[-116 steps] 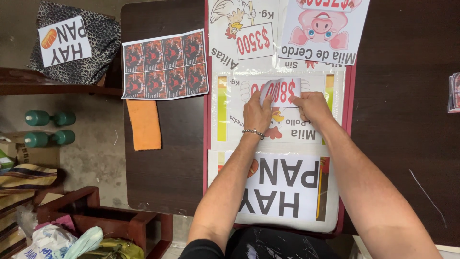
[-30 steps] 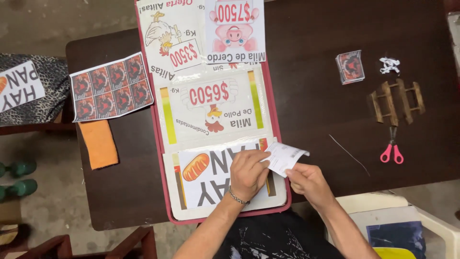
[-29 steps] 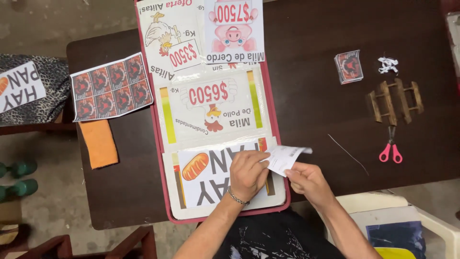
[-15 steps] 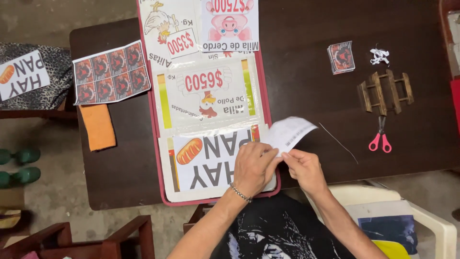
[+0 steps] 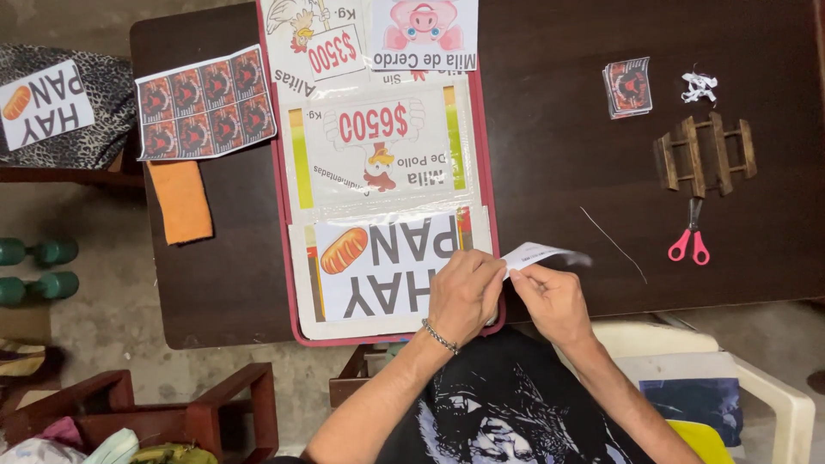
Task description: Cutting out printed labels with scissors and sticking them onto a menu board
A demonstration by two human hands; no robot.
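A light, flimsy white paper slip (image 5: 537,254) is pinched at its near edge between fingers of left hand (image 5: 464,296) and right hand (image 5: 554,301), best gripped by edges.

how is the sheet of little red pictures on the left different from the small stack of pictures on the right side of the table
The uncut sheet is a large grid of eight pictures lying flat, overhanging the table's left edge. The small stack is cut to single-picture size, piled in layers, and sits wholly on the table near the wooden rack. The sheet is tilted; the stack lies nearly square. Both show dark red pictures with white borders, and neither is touched by a hand.
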